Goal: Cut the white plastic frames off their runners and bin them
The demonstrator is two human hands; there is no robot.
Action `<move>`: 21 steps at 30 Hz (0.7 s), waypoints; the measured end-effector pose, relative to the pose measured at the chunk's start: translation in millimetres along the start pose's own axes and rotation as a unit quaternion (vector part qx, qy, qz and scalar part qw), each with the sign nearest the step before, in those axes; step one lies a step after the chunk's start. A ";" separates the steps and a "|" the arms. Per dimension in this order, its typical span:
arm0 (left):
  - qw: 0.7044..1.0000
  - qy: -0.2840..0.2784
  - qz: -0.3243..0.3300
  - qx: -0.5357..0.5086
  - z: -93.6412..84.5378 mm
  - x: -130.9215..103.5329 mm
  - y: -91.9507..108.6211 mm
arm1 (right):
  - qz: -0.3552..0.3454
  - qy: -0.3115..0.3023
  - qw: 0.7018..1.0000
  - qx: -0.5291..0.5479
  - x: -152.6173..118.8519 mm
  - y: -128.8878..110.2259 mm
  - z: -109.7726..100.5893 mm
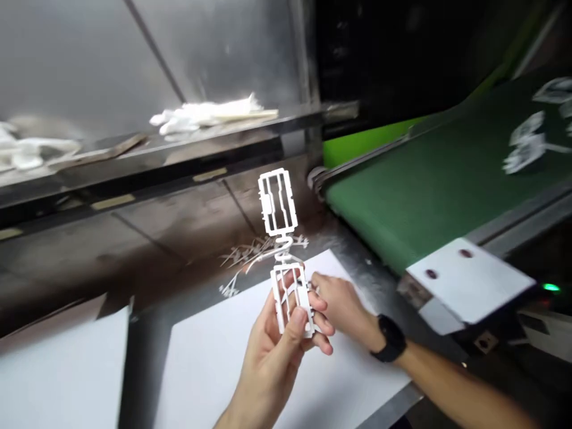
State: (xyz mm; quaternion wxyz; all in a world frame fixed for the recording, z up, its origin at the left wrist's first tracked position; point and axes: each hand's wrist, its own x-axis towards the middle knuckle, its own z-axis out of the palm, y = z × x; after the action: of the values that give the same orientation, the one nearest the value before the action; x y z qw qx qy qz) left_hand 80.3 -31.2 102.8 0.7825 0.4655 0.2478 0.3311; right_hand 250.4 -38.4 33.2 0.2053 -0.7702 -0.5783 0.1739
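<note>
White gloves (pixel 201 116) lie on a ledge (pixel 250 132) left of a green conveyor belt (pixel 424 190).

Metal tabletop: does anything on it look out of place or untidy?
Yes, thin white scraps lie in a loose tangle beyond the white sheet, which looks untidy. The white plastic frame in the left hand shows no clear damage.
</note>
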 end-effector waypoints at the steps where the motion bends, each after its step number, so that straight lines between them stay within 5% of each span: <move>1: 1.000 0.022 -0.018 -0.013 -14.7 -10.2 -4.6 | 0.007 -0.006 1.000 -0.012 1.4 3.0 3.6; 9: 0.995 -0.039 -0.079 -0.049 -107.2 -19.1 -18.5 | 0.041 -0.027 0.995 -0.085 2.6 23.7 13.6; 12: 0.987 -0.060 -0.093 -0.113 -118.9 -16.5 -24.2 | 0.019 -0.020 0.999 -0.042 -4.8 21.7 9.4; 21: 0.973 0.008 -0.108 -0.202 -123.4 -11.6 -34.7 | -0.028 0.013 0.998 0.059 -11.0 22.0 13.0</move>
State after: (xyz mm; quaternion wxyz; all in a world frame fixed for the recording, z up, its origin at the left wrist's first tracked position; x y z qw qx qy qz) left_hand -3.2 17.7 18.0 0.8892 0.2658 0.2311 0.2920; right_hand 258.9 -52.9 11.1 0.2630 -0.7422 -0.5858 0.1920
